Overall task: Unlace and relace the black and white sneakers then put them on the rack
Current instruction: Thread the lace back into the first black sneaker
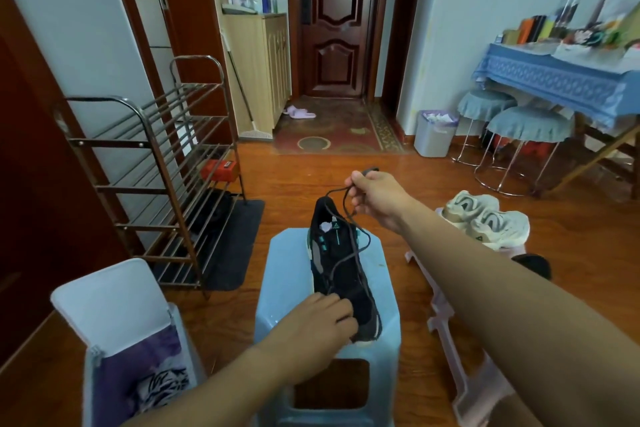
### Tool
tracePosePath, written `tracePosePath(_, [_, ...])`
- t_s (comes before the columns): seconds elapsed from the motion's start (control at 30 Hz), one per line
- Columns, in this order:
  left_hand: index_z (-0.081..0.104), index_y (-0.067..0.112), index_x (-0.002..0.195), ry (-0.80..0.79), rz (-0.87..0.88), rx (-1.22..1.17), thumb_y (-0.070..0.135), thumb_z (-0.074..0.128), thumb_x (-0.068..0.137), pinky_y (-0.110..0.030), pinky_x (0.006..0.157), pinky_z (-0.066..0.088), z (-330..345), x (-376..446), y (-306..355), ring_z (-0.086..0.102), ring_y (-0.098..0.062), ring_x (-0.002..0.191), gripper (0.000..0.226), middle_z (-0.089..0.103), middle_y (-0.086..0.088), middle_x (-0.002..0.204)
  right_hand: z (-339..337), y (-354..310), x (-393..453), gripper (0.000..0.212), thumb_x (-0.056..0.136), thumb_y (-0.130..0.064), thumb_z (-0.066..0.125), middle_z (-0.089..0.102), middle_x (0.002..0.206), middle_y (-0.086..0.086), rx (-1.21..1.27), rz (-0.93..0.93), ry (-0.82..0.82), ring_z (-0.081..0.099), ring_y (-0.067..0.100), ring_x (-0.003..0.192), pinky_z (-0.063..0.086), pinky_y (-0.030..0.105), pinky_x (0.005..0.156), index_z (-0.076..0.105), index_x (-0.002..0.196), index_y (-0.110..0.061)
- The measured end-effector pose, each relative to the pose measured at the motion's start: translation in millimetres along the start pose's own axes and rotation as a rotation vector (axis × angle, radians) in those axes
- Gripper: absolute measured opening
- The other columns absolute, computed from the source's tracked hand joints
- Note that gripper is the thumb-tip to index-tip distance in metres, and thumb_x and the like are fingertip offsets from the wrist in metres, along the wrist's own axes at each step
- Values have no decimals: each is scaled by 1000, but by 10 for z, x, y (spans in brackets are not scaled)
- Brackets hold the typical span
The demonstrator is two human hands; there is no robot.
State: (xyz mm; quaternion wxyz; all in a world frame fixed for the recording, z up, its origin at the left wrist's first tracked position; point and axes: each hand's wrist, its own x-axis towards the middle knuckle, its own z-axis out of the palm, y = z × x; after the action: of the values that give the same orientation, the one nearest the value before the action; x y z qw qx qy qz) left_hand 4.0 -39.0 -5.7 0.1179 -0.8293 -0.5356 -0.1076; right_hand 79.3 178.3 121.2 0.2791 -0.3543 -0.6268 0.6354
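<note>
Black sneaker [341, 274] lay on blue stool [325, 329], centre frame, toe toward 6 o'clock. L hand [318, 329] pressed down on the toe, fingers curled at the lace [349, 215]. R hand [374, 198], at 12 o'clock of shoe, pinched lace end, pulled up. Rack [156, 184] at 9 o'clock; white sneakers [485, 224] at 3.

There was 1 black sneaker [341, 274] on 1 blue plastic stool [325, 350], 2 white sneakers [486, 224] on 1 pink stool [450, 340], 1 metal shoe rack [156, 180], 2 round cushioned stools [512, 128], 2 lidded bins [434, 133], 2 slippers [298, 112] and 2 hands [322, 329].
</note>
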Motion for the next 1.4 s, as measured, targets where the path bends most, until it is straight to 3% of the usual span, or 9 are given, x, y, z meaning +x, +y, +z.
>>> tracePosePath(0.07, [51,21,90,91,-85,-139,30,59,97,-34,71,49,-110,34,-57,51,-19,83,14,54,2,94,-1,-66,-23,28,107,-27,47,58,70,1,21,-14,-14,53,11,56,47,25,55,64,95,-9])
tracePosePath(0.17, [56,20,104,139,-172,-173,51,57,96,-30,90,47,-256,46,-163,52,-15,106,31,56,3,115,10,-189,-39,27,108,-29,46,62,71,1,69,-41,-27,55,12,57,47,26,58,63,95,-11])
tracePosePath(0.37, [41,22,151,-292,-49,-39,72,30,99,-42,121,21,-315,180,-240,33,-20,138,73,45,2,148,109,-476,14,27,108,-29,44,67,76,1,181,-113,-44,64,13,67,53,26,66,62,96,-13])
tracePosePath(0.6, [37,19,136,-283,4,-25,57,43,96,-46,117,18,-492,425,-239,51,-23,105,56,64,-3,99,103,-1302,240,28,109,-27,40,66,78,3,277,-305,62,65,11,69,55,24,68,60,94,-14])
tracePosePath(0.73, [35,21,139,-255,31,-9,48,43,96,-46,116,20,-576,430,-248,44,-25,115,52,66,-3,107,142,-1347,288,26,108,-26,42,67,82,4,204,-298,17,64,15,75,56,28,75,61,98,-13])
tracePosePath(0.87, [54,32,131,-231,197,206,42,45,95,-32,95,39,-386,203,-181,48,-21,102,39,53,5,110,152,-1136,281,24,108,-28,43,70,87,2,192,-237,-23,66,17,84,55,36,90,61,99,-15])
tracePosePath(1.07, [66,33,121,-401,343,244,37,43,101,-32,86,45,-422,356,-236,44,-19,90,31,54,5,103,190,-1416,270,25,109,-23,41,68,83,4,220,-299,24,65,12,74,57,25,72,60,99,-11])
tracePosePath(1.23, [62,24,134,-533,275,120,28,49,100,-42,92,46,-461,428,-276,51,-29,102,36,54,-6,114,153,-1654,339,24,108,-20,41,63,80,6,182,-325,9,61,16,72,55,26,71,58,96,-10])
tracePosePath(1.4, [68,24,126,-376,61,-203,29,55,94,-35,89,46,-512,296,-330,55,-24,103,34,54,-1,110,109,-1434,305,27,109,-28,40,65,78,1,81,-235,-42,61,13,73,55,29,80,60,107,-10])
